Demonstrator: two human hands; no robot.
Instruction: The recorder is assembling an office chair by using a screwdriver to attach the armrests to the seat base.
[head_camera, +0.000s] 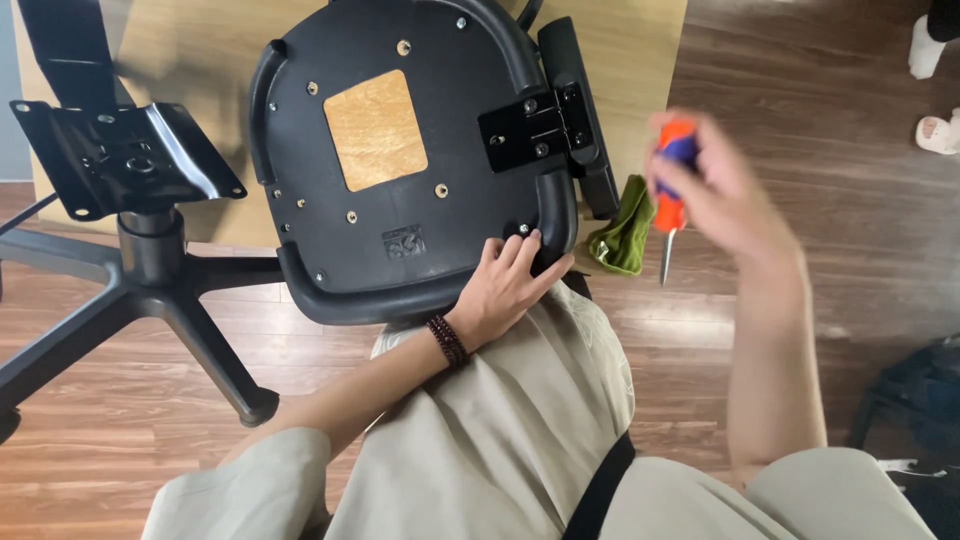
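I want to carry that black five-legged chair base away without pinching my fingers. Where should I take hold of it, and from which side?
Hold the chair base by its upright central column, below the tilted metal mounting plate and above the legs. Come from the side, probably the near one, between two legs. The column is round and bare; the plate's edges look thin and hard.

Chair base (150, 270) at 9 o'clock: black five-star legs on the wood floor (820, 200), upright column topped by a black metal tilt plate (125, 155) with bolt holes. Tan board (640, 60) at 12 o'clock, lying flat on the floor. Green cloth (622, 235), crumpled, at 2 o'clock just off the board's near edge. Two white slippers (935, 60) at the far 2 o'clock corner, well apart from everything else. Dark bag (920, 400) at 4 o'clock, partly cut off by the frame. Beige trousers (500, 440) fill 6 o'clock.
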